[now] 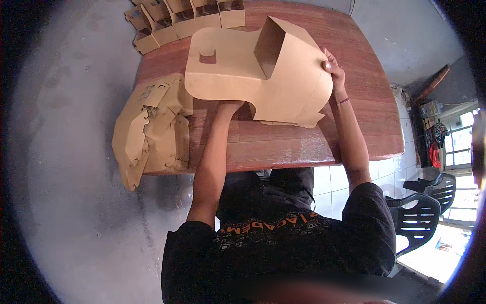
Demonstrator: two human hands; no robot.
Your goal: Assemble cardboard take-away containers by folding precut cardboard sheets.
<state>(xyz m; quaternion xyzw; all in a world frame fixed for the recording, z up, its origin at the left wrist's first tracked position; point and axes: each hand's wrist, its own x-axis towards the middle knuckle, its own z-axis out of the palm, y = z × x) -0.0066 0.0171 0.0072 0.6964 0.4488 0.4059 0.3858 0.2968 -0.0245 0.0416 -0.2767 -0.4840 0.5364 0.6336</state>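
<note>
Here's the partly folded cardboard piece (pixel 298 71), over the wooden table (pixel 374 101)! The right hand (pixel 335 73) is half-curled, gripping its right edge; the left hand (pixel 232 105) is mostly hidden underneath, grip impossible to tell. Bent cardboard (pixel 130 137) lies left; open boxes (pixel 233 19) line the far-left edge.

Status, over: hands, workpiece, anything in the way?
Right hand gripping edge of folded brown cardboard piece; left hand hidden beneath. Piece over reddish wooden table. Nearest clutter: brown cardboard pile, left.
</note>
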